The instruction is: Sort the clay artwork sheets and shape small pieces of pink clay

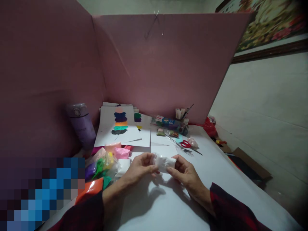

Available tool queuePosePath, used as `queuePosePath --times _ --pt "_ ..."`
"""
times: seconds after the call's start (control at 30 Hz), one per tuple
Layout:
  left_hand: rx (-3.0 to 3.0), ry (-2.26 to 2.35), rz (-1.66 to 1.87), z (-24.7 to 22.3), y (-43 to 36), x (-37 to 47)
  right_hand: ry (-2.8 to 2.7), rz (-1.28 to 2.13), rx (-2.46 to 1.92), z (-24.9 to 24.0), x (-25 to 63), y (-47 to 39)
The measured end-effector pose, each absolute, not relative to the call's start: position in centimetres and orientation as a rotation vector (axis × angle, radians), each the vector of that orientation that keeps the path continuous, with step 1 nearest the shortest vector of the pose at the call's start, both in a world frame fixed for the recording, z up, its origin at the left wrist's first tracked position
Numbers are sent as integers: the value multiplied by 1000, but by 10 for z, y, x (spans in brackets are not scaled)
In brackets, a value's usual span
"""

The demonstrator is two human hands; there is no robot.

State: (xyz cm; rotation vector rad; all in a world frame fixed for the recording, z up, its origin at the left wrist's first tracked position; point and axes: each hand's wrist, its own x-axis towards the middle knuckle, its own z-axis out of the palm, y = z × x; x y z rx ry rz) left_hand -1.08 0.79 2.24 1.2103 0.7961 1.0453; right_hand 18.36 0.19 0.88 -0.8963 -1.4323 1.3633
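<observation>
Between my two hands, above the white tabletop (154, 205), is a small white packet (164, 163) in a clear plastic wrapper. The thumb and fingers of my left hand (143, 165) pinch its left end, where the wrapper looks crinkled. My right hand (184, 170) grips the right end, its thumb pressed on the front face. What is inside the packet looks soft and white, but I cannot tell its kind. Left of my left hand lies a heap of colourful packets (102, 165), pink, yellow, green, purple and orange among them.
Painted paper sheets (108, 128) lie behind the heap, near a purple bottle (83, 126). Red-handled scissors (185, 144), a fork (185, 150) and small packets (173, 133) rest beyond my hands. Pink panels (163, 64) stand at the back and left.
</observation>
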Motion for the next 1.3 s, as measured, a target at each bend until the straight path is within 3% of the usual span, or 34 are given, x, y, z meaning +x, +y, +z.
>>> queuePosePath --times 0.53,1.3 --pt "1227 1032 1062 23 -7 -4 -1654 1351 -1143 16 185 -7" --pt "1243 833 1045 24 -13 -3 -1660 1421 -1033 9 186 -8"
